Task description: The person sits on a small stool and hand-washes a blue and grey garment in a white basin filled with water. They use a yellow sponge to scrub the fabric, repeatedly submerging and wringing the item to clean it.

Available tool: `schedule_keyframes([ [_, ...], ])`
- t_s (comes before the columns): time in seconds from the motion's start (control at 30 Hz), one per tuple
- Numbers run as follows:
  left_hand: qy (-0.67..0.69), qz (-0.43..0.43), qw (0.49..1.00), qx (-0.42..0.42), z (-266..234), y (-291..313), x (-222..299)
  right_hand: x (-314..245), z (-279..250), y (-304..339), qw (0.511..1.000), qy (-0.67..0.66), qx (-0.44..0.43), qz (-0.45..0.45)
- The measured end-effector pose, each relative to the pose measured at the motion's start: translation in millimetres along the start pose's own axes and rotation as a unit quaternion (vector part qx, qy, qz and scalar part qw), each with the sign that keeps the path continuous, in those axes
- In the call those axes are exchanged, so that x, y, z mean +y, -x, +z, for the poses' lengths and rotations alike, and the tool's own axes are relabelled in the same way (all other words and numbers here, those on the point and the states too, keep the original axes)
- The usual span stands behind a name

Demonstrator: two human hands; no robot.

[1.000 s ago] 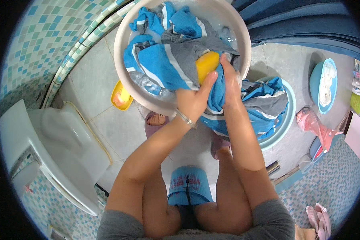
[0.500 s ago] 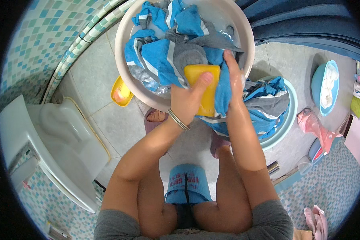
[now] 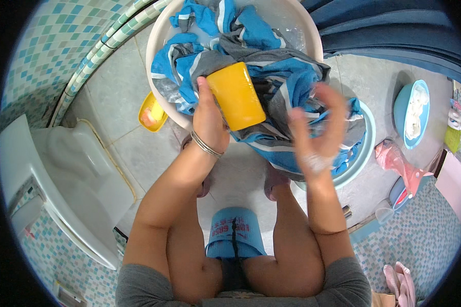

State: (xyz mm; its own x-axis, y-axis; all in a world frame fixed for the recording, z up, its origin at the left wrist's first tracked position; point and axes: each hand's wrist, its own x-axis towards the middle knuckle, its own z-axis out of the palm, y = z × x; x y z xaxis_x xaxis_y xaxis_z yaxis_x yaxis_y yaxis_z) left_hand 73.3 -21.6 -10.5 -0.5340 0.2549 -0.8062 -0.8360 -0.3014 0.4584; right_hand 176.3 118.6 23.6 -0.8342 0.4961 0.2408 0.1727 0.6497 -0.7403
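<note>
My left hand (image 3: 209, 120) is closed around a yellow rectangular block (image 3: 236, 97) with rounded corners. Its thumb lies along the block's left edge, and the other fingers are hidden behind it. Wet blue, grey and white striped cloth (image 3: 287, 77) spreads behind the block, filling much of a pale basin (image 3: 158, 66) and draping over its near right rim. To the right, my right hand (image 3: 320, 133) hovers over the cloth, blurred, thumb and fingers apart, with nothing seen in it. More of the striped cloth reaches down to a light-blue basin (image 3: 368, 148).
A yellow soap dish (image 3: 149, 126) holds soap pieces left of the pale basin. At right stand a blue basin (image 3: 400, 110) with white cloth and a pink bag (image 3: 397, 159). A white toilet (image 3: 66, 204) is at left; a blue bucket (image 3: 235, 235) sits between my legs.
My right hand has let go of the cloth and moved right and down, opening. My left hand has shifted left with the yellow block, which is now tilted. Cloth has slid over the basin's rim.
</note>
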Motion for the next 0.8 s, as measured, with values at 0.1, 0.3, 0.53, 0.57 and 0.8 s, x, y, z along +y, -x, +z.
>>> schedule_keyframes([
  [0.1,0.041,-0.062,0.989,-0.127,4.6,11.1,-4.2,-31.6,29.1,4.6,0.988,0.001,-0.15,0.038],
  [0.3,0.01,-0.026,0.984,-0.174,4.0,17.5,-3.7,-22.5,22.5,6.6,0.986,-0.015,-0.154,0.063],
  [0.53,-0.188,0.012,0.981,-0.044,-37.1,-1.1,19.5,17.3,-69.8,47.0,0.976,0.051,-0.031,0.21],
  [0.57,-0.224,0.048,0.972,-0.04,-46.5,-3.5,20.0,34.1,-77.1,63.1,0.974,0.12,-0.014,0.191],
  [0.8,-0.693,0.262,0.669,0.061,-42.7,4.2,41.0,70.1,-85.0,99.9,0.916,0.328,-0.037,0.229],
])
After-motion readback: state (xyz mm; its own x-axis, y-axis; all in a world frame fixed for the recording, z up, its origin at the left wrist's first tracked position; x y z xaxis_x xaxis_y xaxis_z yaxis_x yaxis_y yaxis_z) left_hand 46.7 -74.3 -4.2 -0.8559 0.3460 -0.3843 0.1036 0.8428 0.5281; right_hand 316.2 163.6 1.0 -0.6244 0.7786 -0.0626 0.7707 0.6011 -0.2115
